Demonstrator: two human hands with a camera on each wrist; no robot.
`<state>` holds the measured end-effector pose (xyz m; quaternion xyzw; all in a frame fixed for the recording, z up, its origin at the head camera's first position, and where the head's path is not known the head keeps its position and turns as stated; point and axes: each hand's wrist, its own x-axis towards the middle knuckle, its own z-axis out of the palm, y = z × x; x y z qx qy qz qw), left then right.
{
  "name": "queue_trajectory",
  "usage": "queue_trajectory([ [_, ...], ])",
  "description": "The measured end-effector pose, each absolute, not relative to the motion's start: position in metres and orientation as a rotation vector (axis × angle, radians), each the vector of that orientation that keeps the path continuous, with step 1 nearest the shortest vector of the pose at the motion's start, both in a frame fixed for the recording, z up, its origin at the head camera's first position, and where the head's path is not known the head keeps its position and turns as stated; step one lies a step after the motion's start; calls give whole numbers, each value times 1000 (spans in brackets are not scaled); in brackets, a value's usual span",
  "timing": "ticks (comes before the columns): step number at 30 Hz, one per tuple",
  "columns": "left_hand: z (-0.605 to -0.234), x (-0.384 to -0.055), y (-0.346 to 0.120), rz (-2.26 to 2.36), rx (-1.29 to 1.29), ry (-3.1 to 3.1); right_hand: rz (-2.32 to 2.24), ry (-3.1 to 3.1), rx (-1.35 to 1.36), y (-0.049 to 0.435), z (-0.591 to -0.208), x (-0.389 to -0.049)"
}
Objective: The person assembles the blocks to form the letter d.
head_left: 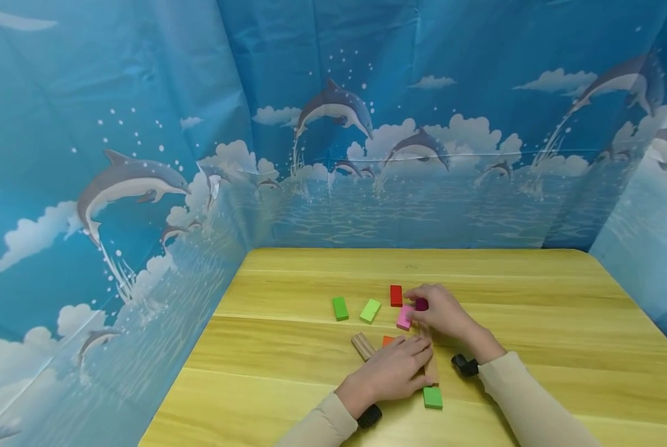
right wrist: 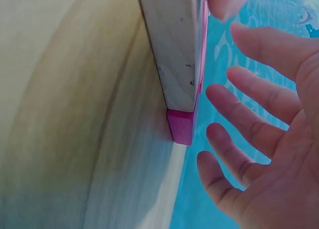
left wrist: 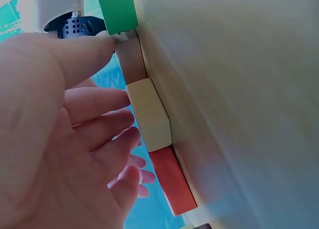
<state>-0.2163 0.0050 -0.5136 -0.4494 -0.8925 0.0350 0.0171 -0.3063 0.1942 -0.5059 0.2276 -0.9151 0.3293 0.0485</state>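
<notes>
Head view: left hand point(head_left: 394, 370) partly hides an orange block point(head_left: 388, 340), right hand point(head_left: 443, 311) a purple block point(head_left: 421, 305) near a red block point(head_left: 396, 296); both hands' fingers relaxed

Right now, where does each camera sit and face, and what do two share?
Head: worn on head, facing forward and down at yellow table; left hand, right hand show.
Left wrist: worn there, facing green block; left hand shows.
Right wrist: worn there, facing magenta block; right hand shows.
Head and left wrist share the green block.
</notes>
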Motion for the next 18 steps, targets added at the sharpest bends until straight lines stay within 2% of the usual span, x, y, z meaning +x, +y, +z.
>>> queue_trajectory([
  [18, -513, -216, 2, 89, -1445, -2732, 827, -2826, 729, 186, -508, -302],
])
